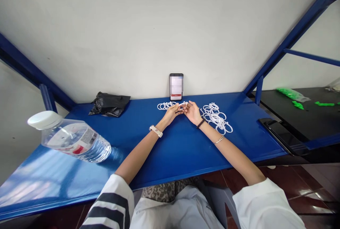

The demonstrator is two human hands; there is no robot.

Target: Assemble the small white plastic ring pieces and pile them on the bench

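Standing near left, a capped bottle [79,142] holds clear liquid; the left hand [170,114] and right hand [193,114] reach forward, converging over the blue table [170,151], fingers curled, tips narrowly pinching a partly hidden white ring [182,104]; a ring pile [215,117] lies right, a smaller ring row [165,106] left; far left, a black bag [109,104], contents hidden; far centre, a phone [176,86].
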